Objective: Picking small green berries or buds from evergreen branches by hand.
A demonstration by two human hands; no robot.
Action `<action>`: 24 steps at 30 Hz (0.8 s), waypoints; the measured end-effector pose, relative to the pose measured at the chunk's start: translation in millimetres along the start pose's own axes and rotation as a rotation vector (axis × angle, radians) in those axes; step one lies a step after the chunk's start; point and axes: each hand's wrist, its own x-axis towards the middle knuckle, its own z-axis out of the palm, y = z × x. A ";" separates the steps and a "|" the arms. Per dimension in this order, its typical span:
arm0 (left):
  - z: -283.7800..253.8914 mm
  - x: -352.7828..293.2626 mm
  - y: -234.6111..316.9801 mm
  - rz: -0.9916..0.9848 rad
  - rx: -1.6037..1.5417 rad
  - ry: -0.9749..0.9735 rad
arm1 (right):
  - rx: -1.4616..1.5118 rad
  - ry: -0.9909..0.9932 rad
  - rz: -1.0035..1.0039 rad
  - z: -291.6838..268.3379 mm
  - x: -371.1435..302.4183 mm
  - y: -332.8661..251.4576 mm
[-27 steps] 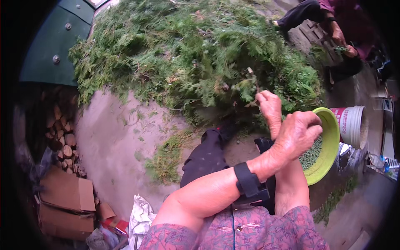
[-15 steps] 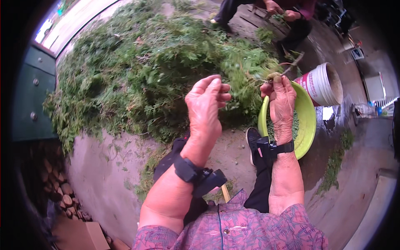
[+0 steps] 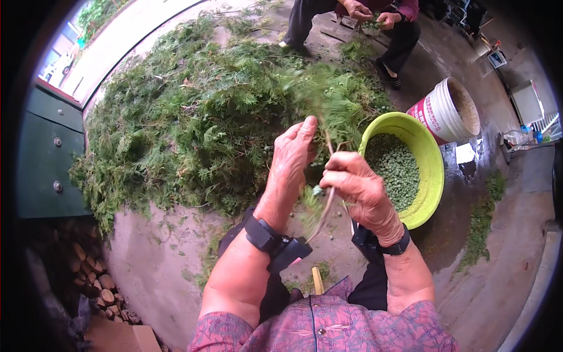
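A cut evergreen branch (image 3: pixel 326 216) with a thin brown stem is pinched in my right hand (image 3: pixel 365 190), its blurred leafy end reaching away over the pile. Just left of the stem, my left hand (image 3: pixel 287 159) is raised with its thumb stretched up; its other fingers are mostly hidden behind, and I see nothing held in it. A small pale green cone (image 3: pixel 318 190) shows by my right fingertips. Right of that hand stands a yellow-green tub (image 3: pixel 433 176) partly filled with small round green cones (image 3: pixel 397 173).
A large heap of evergreen cuttings (image 3: pixel 205 123) spreads ahead and left. Behind the tub a white and red bucket (image 3: pixel 440 114) leans over. Across the heap, another person's hands (image 3: pixel 372 16) handle a sprig. Cut logs (image 3: pixel 99 284) and a green cabinet (image 3: pixel 53 152) are at left.
My right hand has come left and nearer from above the tub, bringing the branch between my hands. My left hand has shifted only slightly. The view has moved a little.
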 end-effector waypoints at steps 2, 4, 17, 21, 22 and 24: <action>-6.6 5.9 4.2 0.021 0.096 -0.132 | 0.013 -0.110 0.003 -6.5 -3.8 -2.6; -5.8 3.5 6.9 0.031 0.033 -0.143 | 0.044 -0.147 0.001 -14.1 -8.3 1.9; -18.7 7.9 -18.7 0.990 1.073 -0.156 | 0.110 0.647 0.295 -16.3 -10.1 25.6; -18.2 15.6 -26.3 1.012 0.921 -0.173 | 0.063 0.826 0.194 -16.0 -4.7 29.8; -15.8 15.2 -23.3 1.066 0.978 -0.207 | 0.059 0.828 0.195 -16.3 -2.7 29.3; 13.0 -1.5 -9.8 0.544 0.444 -0.066 | 0.324 0.796 0.405 -17.5 -1.3 31.0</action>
